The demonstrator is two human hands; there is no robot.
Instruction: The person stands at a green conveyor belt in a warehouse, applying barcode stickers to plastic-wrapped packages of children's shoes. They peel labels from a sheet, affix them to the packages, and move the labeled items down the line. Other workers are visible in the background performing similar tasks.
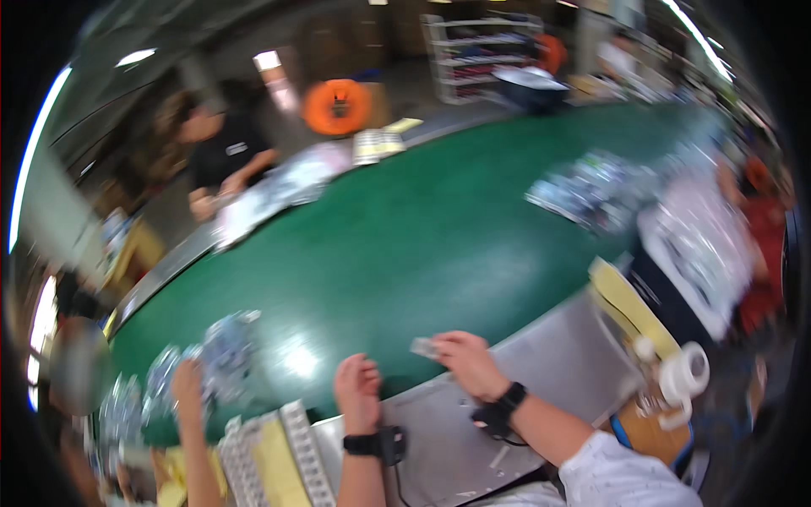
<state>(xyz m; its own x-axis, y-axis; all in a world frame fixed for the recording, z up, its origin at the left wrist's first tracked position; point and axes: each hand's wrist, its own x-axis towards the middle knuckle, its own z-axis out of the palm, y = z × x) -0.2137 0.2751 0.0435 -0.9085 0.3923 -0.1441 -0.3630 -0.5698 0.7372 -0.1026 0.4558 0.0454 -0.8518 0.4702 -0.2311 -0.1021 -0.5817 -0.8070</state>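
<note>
My right hand (467, 363) reaches over the near edge of the green table (372, 245). Its fingers pinch a small pale flat piece (424, 347) that juts out to the left. Just left of it is my left hand (359, 395), raised with the fingers curled in; whatever they may hold is hidden. The two hands are apart. Black bands (500, 407) circle both wrists, with dark cables running from them. Below the hands lies a grey metal plate (557, 359) along the table's near side. The picture is somewhat blurred.
At left, another person's hand (187, 384) is beside clear plastic bags (228, 351). White ridged strips with yellow sheets (274, 460) lie near my left forearm. A white roll (684, 373) stands at right. Bagged goods (591, 190) lie farther right; a person (232, 152) works across the table.
</note>
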